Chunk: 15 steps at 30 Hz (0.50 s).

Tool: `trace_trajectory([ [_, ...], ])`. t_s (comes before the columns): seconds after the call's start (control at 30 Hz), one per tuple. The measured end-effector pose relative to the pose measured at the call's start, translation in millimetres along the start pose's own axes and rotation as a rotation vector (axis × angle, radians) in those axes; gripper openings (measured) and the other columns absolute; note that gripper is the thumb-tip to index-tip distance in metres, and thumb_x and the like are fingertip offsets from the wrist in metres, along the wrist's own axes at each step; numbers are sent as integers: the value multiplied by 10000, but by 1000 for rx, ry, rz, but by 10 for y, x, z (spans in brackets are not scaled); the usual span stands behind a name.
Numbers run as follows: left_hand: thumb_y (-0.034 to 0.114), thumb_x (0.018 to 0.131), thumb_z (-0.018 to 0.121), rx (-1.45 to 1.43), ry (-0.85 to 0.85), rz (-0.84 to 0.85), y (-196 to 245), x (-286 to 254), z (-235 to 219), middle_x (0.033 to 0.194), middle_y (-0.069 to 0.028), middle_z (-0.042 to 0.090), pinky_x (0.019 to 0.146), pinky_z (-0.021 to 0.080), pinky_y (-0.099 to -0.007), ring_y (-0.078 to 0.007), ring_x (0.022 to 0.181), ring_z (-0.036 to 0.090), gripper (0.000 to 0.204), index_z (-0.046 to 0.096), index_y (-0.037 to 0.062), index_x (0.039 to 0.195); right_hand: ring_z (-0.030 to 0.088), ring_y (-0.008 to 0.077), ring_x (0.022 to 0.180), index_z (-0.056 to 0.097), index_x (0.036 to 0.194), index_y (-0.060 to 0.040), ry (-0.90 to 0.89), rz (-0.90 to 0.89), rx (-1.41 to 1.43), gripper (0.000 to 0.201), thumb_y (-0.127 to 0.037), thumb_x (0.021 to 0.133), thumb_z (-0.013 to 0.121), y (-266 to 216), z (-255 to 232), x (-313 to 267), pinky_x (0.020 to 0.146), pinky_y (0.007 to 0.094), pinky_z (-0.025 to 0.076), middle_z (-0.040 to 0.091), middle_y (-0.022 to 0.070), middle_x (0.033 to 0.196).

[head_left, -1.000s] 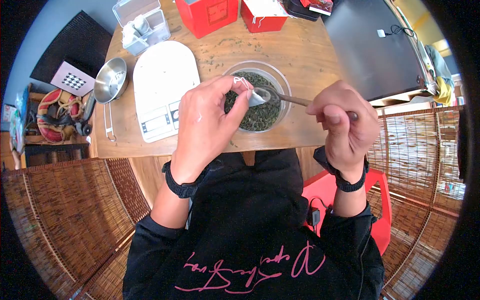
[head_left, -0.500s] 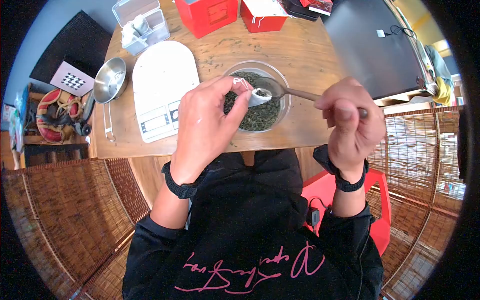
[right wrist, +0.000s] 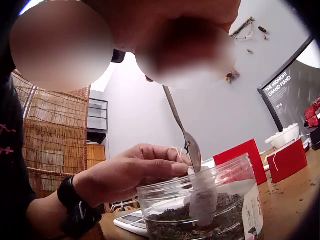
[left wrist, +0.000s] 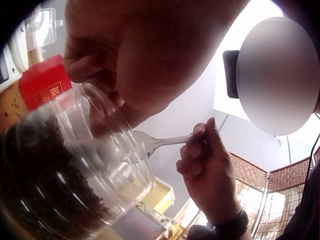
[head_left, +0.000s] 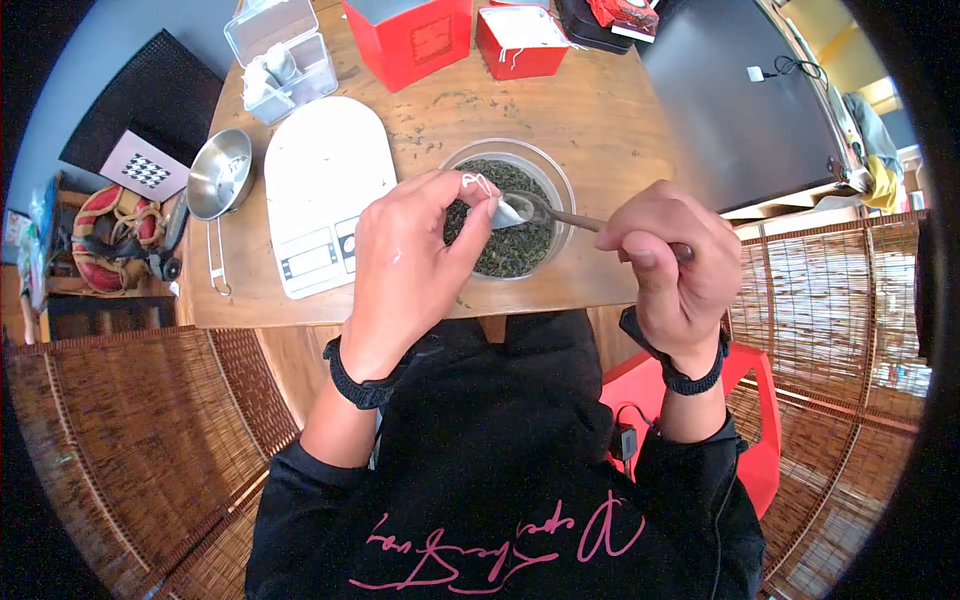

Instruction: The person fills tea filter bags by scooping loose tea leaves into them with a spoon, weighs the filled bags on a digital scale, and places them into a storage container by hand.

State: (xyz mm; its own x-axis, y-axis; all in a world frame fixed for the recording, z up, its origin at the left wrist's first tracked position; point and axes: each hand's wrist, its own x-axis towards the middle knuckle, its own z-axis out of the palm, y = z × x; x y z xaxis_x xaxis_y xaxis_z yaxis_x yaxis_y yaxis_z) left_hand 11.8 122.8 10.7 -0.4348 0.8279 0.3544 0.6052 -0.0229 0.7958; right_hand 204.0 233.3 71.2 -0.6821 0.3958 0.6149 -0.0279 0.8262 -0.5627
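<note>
My left hand [head_left: 405, 265] pinches a small white bag [head_left: 512, 212] with a string by its rim, above a clear jar [head_left: 562, 190] of dark dried leaves. My right hand [head_left: 680, 265] grips the handle of a metal spoon [head_left: 575, 219], whose bowl is at the bag's mouth. In the right wrist view the spoon [right wrist: 192, 150] points steeply down into the bag [right wrist: 202, 202], which hangs inside the jar's rim. The left wrist view shows the right hand [left wrist: 210, 172] holding the spoon handle beyond the jar [left wrist: 142, 175].
Left of the jar lies a white scale [head_left: 330, 160], with a metal cup [head_left: 220, 175] beside it. A clear box [head_left: 300, 80] holding white bags stands at the back left. Two red boxes [head_left: 415, 45] stand behind the jar; loose leaf bits lie on the wooden table [head_left: 610, 120].
The spoon drew back a little, showing leaves in the bag's mouth, then moved left again to the bag with my right hand. The head view has shifted slightly, so the table sits lower.
</note>
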Motion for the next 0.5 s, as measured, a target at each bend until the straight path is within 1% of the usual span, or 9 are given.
trace_trajectory([
  [0.03, 85, 909, 746, -17, 3, 4, -13, -2, 7, 744, -34, 662, 505, 301, -269, -73, 555, 355, 92, 755, 13, 966, 637, 201, 624, 699, 851, -4, -2, -2, 1, 170, -135, 959, 689, 10, 1, -5, 558, 300, 466, 693, 97, 767],
  [0.1, 86, 908, 748, -30, 8, 4, -28, -12, -6, 736, -36, 658, 505, 298, -271, -73, 554, 354, 96, 758, 14, 972, 627, 195, 614, 709, 868, -9, 127, -7, 82, 125, -112, 938, 714, 19, -1, -32, 553, 297, 459, 688, 89, 768],
  [0.13, 87, 907, 749, -18, 10, 18, -28, -13, -13, 732, -36, 657, 505, 296, -271, -73, 554, 353, 98, 761, 15, 974, 618, 193, 607, 715, 881, -12, 140, 19, 95, 94, -95, 925, 728, 13, -16, -40, 553, 294, 457, 690, 88, 774],
  [0.17, 87, 907, 751, -7, 11, 33, -24, -12, -13, 728, -36, 655, 505, 294, -271, -73, 554, 353, 100, 765, 16, 976, 618, 193, 607, 715, 881, -12, 141, 22, 94, 94, -95, 925, 728, 21, -6, -28, 553, 294, 457, 690, 88, 774],
  [0.23, 86, 905, 752, -10, 11, 14, -14, -13, -4, 732, -38, 659, 504, 295, -272, -75, 553, 354, 99, 766, 16, 972, 608, 193, 599, 716, 873, -12, 119, -41, 15, 98, -93, 926, 729, 36, 22, 13, 550, 292, 454, 689, 87, 769],
  [0.3, 85, 903, 753, -10, 18, -4, -18, -9, 8, 736, -40, 663, 504, 295, -272, -77, 553, 355, 98, 768, 15, 969, 610, 194, 599, 718, 865, -16, 101, -20, 33, 98, -94, 924, 731, 21, 36, 9, 548, 290, 452, 690, 86, 766],
  [0.4, 87, 902, 752, -28, 36, 19, -17, -11, 4, 745, -47, 674, 506, 299, -276, -84, 551, 362, 97, 768, 14, 963, 611, 195, 600, 718, 863, -18, 58, -23, 12, 101, -99, 920, 737, 24, 11, -5, 545, 289, 450, 689, 86, 766],
  [0.47, 73, 889, 716, 31, 15, 23, 39, 3, -31, 862, -142, 744, 667, 529, -373, -326, 756, 707, 50, 740, 31, 904, 614, 197, 604, 715, 867, -13, 99, -22, 23, 114, -107, 927, 735, 30, -25, -23, 549, 291, 453, 693, 89, 769],
  [0.5, 73, 889, 716, 31, 14, 23, 39, 3, -30, 862, -142, 744, 667, 529, -373, -326, 756, 707, 50, 740, 31, 904, 614, 197, 604, 715, 867, -13, 99, -22, 23, 114, -107, 927, 735, 26, -23, -21, 549, 291, 453, 693, 89, 769],
])
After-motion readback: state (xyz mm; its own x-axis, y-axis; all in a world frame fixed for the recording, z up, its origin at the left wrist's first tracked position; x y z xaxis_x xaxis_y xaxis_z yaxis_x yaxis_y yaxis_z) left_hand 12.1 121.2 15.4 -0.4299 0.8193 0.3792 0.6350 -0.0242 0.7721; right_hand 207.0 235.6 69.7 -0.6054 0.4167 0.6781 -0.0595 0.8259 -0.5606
